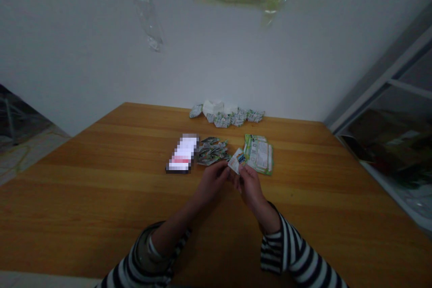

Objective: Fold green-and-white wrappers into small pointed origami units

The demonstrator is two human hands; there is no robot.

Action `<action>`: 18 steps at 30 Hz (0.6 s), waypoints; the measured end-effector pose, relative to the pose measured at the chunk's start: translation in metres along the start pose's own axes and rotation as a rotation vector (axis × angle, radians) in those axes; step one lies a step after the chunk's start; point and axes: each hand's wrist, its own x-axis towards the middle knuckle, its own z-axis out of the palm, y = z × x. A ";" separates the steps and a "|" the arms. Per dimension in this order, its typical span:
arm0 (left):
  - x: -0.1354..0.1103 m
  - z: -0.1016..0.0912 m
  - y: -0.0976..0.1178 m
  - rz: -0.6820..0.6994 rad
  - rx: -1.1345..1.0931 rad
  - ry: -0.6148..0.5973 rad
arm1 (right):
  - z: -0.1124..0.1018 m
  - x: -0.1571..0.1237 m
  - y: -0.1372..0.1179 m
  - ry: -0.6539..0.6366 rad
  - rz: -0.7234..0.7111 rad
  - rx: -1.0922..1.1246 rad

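A small white printed packet [235, 162] is held between my two hands above the middle of the table. My left hand [215, 179] pinches its lower left edge. On its right side, the thumb and fingers of my right hand [250, 183] are closed on it. Just beyond my left hand lies a loose pile of small green-and-white packets [212, 150]. Flat green-and-white printed pouches [259, 155] rest to the right of the packet, behind my right hand.
A phone [184, 153] with a lit, blurred screen lies left of the pile. Crumpled printed wrappers [238, 118] and white tissue [213, 107] line the back of the wooden table [118, 180] by the wall. Shelving [391, 144] stands to the right.
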 end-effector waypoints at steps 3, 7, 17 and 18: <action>0.001 -0.001 0.001 -0.053 -0.098 0.035 | 0.003 -0.002 0.000 0.010 -0.003 0.014; 0.002 -0.003 0.005 -0.131 -0.251 -0.011 | 0.003 -0.001 0.001 0.010 0.047 0.031; 0.005 -0.011 0.009 -0.185 -0.034 -0.045 | -0.004 0.003 0.000 -0.095 0.034 -0.082; 0.006 -0.012 0.008 -0.189 -0.016 -0.048 | -0.004 0.003 -0.001 -0.104 0.033 -0.097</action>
